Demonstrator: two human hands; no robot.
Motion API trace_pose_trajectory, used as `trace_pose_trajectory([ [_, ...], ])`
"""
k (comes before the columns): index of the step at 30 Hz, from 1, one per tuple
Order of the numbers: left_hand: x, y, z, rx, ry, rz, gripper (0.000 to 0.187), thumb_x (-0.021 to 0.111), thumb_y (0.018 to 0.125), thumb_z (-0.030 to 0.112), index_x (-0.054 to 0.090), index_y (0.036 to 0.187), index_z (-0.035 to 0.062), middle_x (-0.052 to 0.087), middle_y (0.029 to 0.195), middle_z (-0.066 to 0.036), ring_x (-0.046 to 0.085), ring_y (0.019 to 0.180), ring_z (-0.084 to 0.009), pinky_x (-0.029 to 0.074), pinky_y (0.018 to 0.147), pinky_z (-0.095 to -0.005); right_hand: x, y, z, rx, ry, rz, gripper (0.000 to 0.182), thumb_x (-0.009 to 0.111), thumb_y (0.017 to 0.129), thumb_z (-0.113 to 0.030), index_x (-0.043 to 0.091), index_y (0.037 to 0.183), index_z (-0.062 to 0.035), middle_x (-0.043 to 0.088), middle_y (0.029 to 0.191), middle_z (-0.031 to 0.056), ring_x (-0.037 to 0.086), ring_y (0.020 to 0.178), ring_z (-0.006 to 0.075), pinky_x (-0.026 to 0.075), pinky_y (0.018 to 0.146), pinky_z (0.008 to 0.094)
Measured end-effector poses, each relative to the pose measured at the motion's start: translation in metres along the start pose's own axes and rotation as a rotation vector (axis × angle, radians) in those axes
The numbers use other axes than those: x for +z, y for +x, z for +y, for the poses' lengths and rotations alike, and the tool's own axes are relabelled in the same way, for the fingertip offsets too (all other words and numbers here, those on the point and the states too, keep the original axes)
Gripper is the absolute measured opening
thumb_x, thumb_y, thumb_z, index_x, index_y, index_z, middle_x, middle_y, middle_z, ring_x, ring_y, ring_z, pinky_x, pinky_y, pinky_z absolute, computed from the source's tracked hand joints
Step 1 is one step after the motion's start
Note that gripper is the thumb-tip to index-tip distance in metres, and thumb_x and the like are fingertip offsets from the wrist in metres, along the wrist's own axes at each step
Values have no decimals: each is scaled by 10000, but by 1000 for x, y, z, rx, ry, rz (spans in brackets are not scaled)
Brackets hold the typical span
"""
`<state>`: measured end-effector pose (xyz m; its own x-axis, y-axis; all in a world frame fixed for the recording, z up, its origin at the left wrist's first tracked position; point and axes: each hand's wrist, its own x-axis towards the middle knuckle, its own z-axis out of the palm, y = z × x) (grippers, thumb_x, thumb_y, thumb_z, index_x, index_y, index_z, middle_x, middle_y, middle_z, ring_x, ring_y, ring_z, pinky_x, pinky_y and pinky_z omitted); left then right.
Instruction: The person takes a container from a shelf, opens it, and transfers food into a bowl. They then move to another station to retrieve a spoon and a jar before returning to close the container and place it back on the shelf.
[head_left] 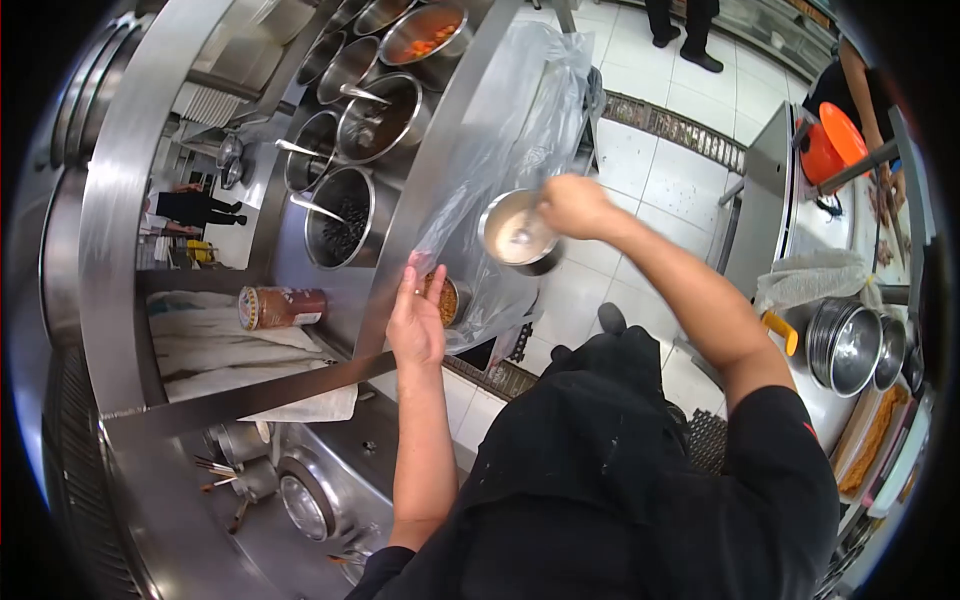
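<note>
My right hand point(577, 208) is closed at the rim of a steel pot point(540, 262) that holds a pale, creamy liquid point(518, 232); whether its fingers grip a spoon handle or the pot itself is hidden. Some distance to the left, my left hand point(417, 318) has its fingers spread, palm up, beside a container of orange-brown food point(449, 303). A clear plastic sheet point(490, 150) lies under and around the pot. Steel containers with ladles, one with black food point(342, 228), stand beyond the metal frame.
A labelled jar point(283, 307) lies on the cloth-covered shelf at left. Below it are several steel pots point(305, 500). At right, stacked steel bowls point(845, 347) and an orange bowl point(840, 135) stand on a counter, where another person's arm point(862, 85) reaches in.
</note>
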<state>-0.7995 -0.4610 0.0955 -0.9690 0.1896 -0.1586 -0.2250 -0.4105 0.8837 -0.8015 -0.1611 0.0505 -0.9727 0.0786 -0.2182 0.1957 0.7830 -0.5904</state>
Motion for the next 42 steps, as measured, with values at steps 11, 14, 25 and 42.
trace_pose_trajectory([
  [11, -2, -6, 0, 83, 190, 194, 365, 624, 1048, 211, 609, 1335, -14, 601, 1415, -86, 520, 1342, -174, 331, 1210, -362, 149, 151, -97, -141, -55, 58, 370, 712, 884, -281, 748, 1222, -135, 723, 1273, 105, 692, 1184, 287, 585, 915, 402],
  [14, -1, -9, 1, 81, 202, 223, 416, 640, 1040, 211, 585, 1346, -67, 581, 1429, -116, 512, 1356, -183, 334, 1215, -362, 180, 178, -102, -187, -36, 30, 365, 698, 908, -263, 732, 1255, -156, 699, 1329, 89, 666, 1236, 267, 582, 928, 407],
  [25, -19, -8, -14, -72, 306, 374, 352, 728, 987, 278, 722, 1141, -39, 714, 1131, -70, 622, 1055, -135, 480, 933, -288, -43, -21, -127, -424, 193, -697, 490, 657, 975, -450, 725, 923, 33, 720, 753, 165, 693, 676, 296, 549, 686, 431],
  [42, -21, -7, -13, 92, 508, 307, 472, 658, 1007, 269, 633, 1290, -107, 648, 1346, -146, 595, 1241, -217, 415, 1089, -330, -31, 50, -387, -1021, -133, -320, 682, 813, 702, -272, 612, 1305, -26, 752, 933, 185, 741, 831, 370, 587, 747, 459],
])
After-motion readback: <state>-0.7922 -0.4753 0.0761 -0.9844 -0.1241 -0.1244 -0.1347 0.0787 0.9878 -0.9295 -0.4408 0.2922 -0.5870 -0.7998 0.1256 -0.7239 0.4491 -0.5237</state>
